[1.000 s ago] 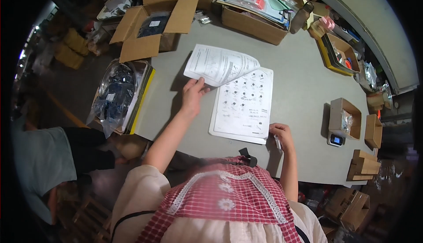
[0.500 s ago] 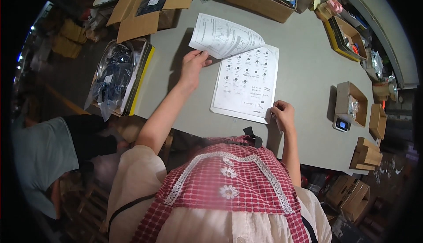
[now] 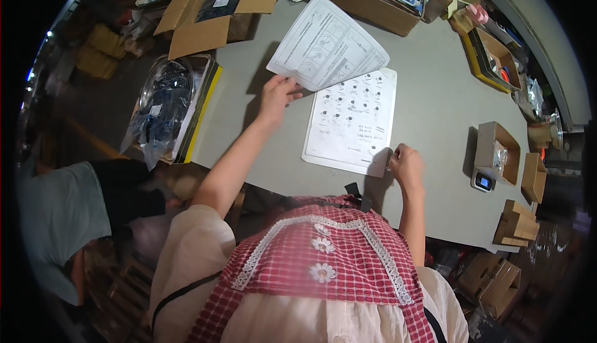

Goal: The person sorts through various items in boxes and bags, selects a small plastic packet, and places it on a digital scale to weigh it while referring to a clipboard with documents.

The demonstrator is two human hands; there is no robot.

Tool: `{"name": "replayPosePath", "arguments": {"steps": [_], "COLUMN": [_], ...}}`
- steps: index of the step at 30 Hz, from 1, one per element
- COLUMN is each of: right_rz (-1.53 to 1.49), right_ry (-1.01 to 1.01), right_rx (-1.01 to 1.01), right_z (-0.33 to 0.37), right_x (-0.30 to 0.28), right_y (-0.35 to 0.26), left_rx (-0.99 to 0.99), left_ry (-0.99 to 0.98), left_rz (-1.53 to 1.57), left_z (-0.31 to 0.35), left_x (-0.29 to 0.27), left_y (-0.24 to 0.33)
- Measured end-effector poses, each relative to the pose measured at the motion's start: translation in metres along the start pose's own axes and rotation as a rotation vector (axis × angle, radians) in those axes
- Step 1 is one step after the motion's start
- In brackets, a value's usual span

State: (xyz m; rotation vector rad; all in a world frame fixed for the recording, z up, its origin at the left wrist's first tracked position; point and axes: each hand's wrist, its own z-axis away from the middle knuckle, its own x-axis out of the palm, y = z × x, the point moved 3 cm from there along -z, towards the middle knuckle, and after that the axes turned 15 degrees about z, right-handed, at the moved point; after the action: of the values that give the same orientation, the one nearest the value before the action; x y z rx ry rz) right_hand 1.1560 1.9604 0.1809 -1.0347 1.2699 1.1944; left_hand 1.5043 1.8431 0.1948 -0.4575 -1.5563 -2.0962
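The left hand now pinches the lower edge of the printed page and holds it lifted higher off the grey table than a moment ago, when it lay closer to the sheet. The right hand stays loosely curled at the lower right corner of the flat parts sheet; whether it grips anything cannot be told.
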Motion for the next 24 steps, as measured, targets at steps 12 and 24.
{"name": "replayPosePath", "arguments": {"steps": [12,24], "right_rz": [-0.516,-0.483], "right_ry": [-0.367,-0.41], "right_rx": [-0.256,-0.128], "right_z": [-0.012,0.02], "right_x": [-0.053,-0.021], "right_y": [-0.09,-0.061], "left_rx": [-0.038,0.056], "left_ry": [0.051,0.037], "left_rz": [0.197,0.201], "left_z": [-0.003,0.006], "left_x": [-0.02,-0.024], "left_y": [-0.033,-0.043]}}
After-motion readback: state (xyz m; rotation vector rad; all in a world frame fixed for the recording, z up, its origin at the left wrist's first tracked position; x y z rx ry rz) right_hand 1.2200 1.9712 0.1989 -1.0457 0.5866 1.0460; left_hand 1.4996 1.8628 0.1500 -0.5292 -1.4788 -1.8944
